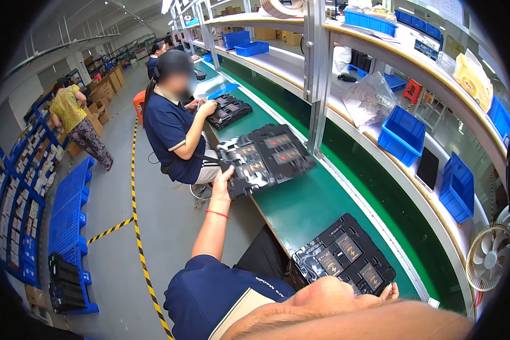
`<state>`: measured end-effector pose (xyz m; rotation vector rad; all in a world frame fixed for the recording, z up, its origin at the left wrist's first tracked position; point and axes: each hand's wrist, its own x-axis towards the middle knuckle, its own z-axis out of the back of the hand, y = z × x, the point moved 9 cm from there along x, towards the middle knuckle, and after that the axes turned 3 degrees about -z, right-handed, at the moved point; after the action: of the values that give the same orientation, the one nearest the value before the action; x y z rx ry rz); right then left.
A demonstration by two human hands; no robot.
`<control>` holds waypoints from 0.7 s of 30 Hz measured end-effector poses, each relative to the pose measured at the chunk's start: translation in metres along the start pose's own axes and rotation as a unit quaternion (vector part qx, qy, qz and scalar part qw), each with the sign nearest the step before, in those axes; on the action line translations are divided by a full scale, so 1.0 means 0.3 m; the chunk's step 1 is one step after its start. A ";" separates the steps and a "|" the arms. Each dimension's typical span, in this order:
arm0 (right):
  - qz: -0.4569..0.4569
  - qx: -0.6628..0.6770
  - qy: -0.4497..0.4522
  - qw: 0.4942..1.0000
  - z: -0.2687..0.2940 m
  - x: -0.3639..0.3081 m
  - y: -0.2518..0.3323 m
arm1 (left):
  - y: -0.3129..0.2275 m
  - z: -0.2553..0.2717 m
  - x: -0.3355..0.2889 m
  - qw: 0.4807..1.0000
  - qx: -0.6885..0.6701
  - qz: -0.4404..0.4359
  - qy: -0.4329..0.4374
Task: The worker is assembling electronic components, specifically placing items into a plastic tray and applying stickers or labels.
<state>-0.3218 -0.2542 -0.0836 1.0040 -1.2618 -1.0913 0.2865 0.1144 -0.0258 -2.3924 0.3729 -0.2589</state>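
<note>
Left hand [223, 177] outstretched, gripping black tray [264, 158] edge

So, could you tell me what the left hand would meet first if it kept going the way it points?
The left hand already grips the near edge of the black tray on the green belt. Going straight on, it would likely slide over that tray; beyond it sits the seated co-worker's tray, though depth is unclear.

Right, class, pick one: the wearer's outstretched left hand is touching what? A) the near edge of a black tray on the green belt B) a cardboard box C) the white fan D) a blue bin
A: the left hand grips the near edge of the black tray lying on the green belt.
</note>
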 end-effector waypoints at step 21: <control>-0.029 -0.029 -0.014 0.999 -0.007 -0.026 0.058 | 0.103 0.317 0.342 0.804 0.524 -0.019 -0.279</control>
<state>-0.3184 -0.2430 -0.0684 0.9902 -1.2240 -1.1841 0.4036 0.1158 -0.1082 -1.2673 -0.1082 0.2051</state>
